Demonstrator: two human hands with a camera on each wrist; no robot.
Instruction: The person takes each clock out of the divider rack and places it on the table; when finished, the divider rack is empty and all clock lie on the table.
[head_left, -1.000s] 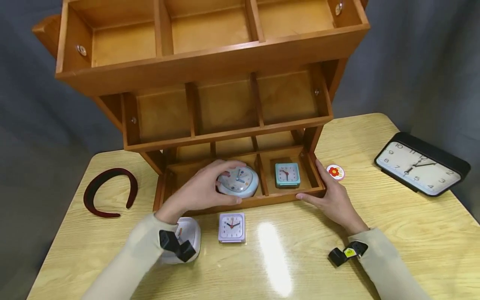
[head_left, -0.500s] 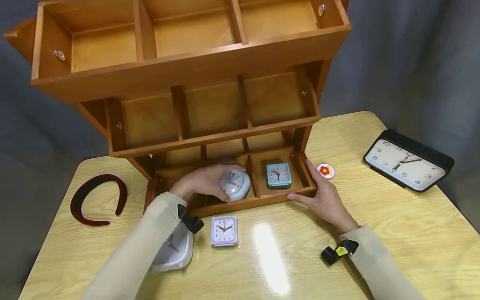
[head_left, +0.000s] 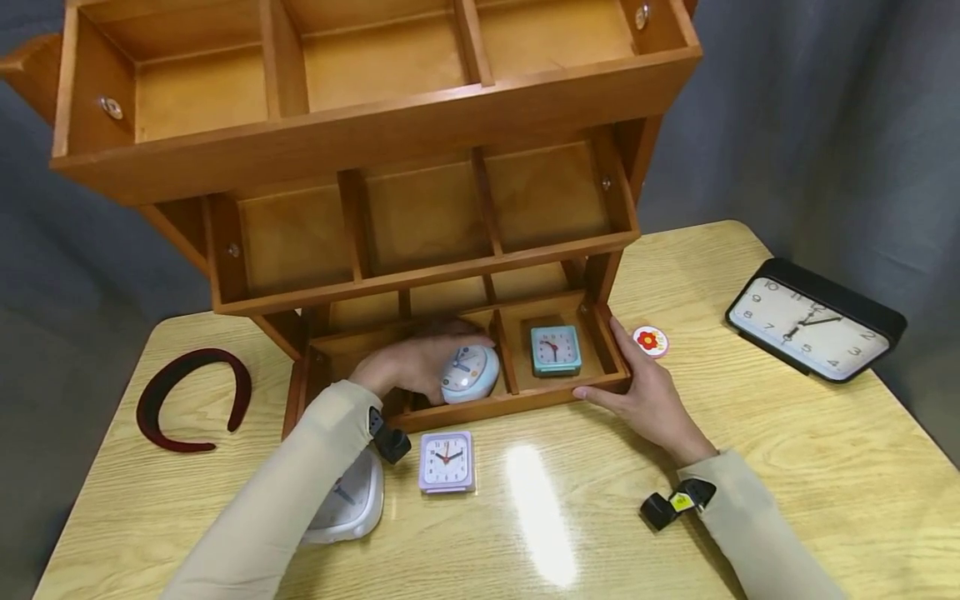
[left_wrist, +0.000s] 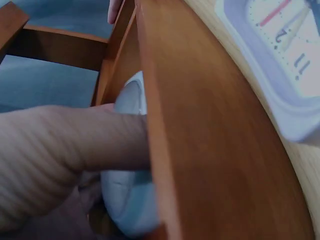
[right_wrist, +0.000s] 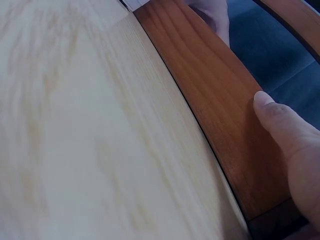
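Note:
In the head view my left hand (head_left: 408, 367) grips a rounded light-blue alarm clock (head_left: 480, 385) inside the middle compartment of the bottom tray. From the left wrist, the thumb (left_wrist: 115, 137) lies across the clock (left_wrist: 132, 200), just behind the tray's front wall (left_wrist: 210, 120); the other fingers are mostly hidden. My right hand (head_left: 654, 396) holds the right front corner of that wooden bottom tray (head_left: 540, 402), thumb on the front and fingers along the side. A square teal alarm clock (head_left: 555, 348) lies in the right compartment.
Two wooden tiers (head_left: 375, 121) overhang the bottom tray. In front lie a lilac clock (head_left: 446, 461) and a white clock (head_left: 363, 508), partly under the left sleeve. A dark red headband (head_left: 153, 400) is at left; a flower badge (head_left: 650, 341) and black clock (head_left: 825, 329) are at right.
The light-blue clock has gone lower into the middle compartment and turned, my left hand still around it. The whole head view has shifted left; the right hand keeps its hold on the tray corner.

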